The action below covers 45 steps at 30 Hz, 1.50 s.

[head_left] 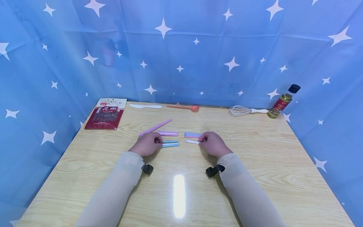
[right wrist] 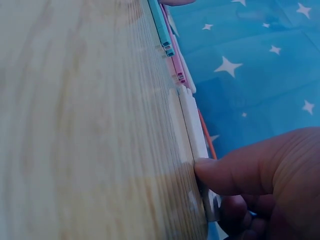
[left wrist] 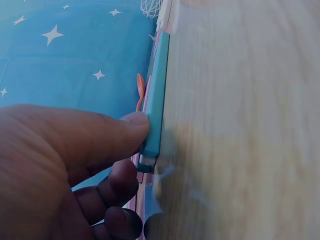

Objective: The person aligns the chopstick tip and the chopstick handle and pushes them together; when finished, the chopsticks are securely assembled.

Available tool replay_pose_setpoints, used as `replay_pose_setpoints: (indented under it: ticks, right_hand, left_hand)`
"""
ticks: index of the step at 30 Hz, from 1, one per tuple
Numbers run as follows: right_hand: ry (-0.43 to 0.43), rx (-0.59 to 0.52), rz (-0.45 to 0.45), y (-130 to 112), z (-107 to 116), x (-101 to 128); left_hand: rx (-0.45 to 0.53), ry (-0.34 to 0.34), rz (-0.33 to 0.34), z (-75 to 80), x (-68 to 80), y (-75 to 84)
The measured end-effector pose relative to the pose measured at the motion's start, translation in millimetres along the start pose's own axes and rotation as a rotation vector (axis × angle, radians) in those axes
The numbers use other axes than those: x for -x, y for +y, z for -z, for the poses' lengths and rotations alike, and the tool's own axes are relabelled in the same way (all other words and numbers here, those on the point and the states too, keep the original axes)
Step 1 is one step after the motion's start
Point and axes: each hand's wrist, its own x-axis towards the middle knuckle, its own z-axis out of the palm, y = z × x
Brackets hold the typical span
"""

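Both hands rest on the wooden table [head_left: 255, 164]. My left hand [head_left: 158, 142] is curled, with its thumb [left wrist: 115, 131] pressed on the end of a teal clip strip [head_left: 171, 143] [left wrist: 156, 95] that lies flat. My right hand [head_left: 203, 140] pinches the end of a white clip strip [head_left: 192, 142] [right wrist: 189, 115], thumb [right wrist: 235, 167] on top. Behind them lie a pink strip [head_left: 168, 133], a purple-blue strip [head_left: 193, 135] and a long pink stick [head_left: 156, 127] set at an angle. The right wrist view also shows the teal strip [right wrist: 162, 27] and the pink strip [right wrist: 175, 67] farther along.
A red spice packet [head_left: 105, 114] lies at the back left. Along the back edge are a white knife [head_left: 145, 106], an orange spoon [head_left: 184, 107], a whisk [head_left: 246, 110] and an oil bottle [head_left: 282, 102]. Blue star cloth [head_left: 181, 56] walls three sides.
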Motion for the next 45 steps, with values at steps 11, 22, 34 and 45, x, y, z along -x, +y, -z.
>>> replay_pose_setpoints:
  ticks: [11, 22, 34, 45]
  right_hand:
    - [-0.014, 0.023, -0.009, 0.9, -0.2, -1.5]
    - [-0.011, -0.001, -0.009, 0.8, 1.6, -0.3]
    - [0.010, -0.075, 0.107, 1.8, -1.3, -2.2]
    - [-0.032, -0.137, 0.182, -3.4, -3.4, 2.9]
  left_hand:
    - [-0.011, -0.028, 0.015, 0.2, -0.5, 1.0]
    - [-0.054, -0.031, -0.007, -0.4, -1.7, 1.6]
    - [-0.010, -0.019, -0.027, 0.4, 1.2, 2.3]
    - [0.057, 0.057, -0.109, 0.5, -1.8, 2.5]
